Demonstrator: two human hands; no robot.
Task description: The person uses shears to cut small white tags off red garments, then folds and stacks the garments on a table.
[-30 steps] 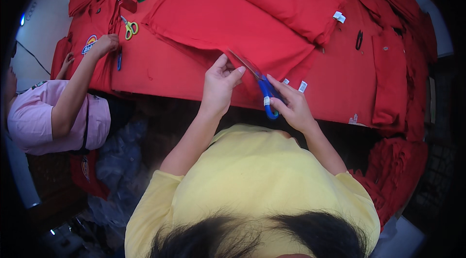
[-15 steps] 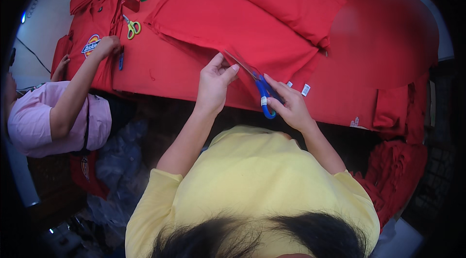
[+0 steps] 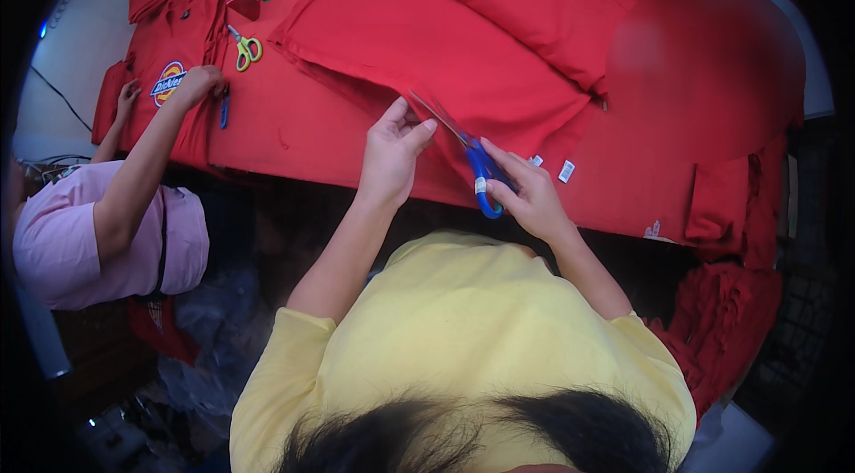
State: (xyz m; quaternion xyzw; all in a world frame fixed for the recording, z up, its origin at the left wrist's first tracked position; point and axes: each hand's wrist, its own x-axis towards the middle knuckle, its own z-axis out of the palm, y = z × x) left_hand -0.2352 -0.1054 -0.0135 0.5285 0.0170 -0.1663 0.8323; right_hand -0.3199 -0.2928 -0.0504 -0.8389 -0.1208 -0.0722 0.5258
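At the centre of the frame the right hand (image 3: 533,197) was closed around blue-handled scissors (image 3: 472,161), while the left hand (image 3: 392,152) pinched the red garment (image 3: 499,85) beside the blades. This cloth looked soft, light and limp, best gripped near the cut. At upper left lay yellow-handled scissors (image 3: 245,49).

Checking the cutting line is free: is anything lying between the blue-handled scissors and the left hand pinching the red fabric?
Nothing visible does. The blue-handled scissors, held in the right hand, point their blades up-left along the red fabric toward the left hand. Only bare fabric lies between them.
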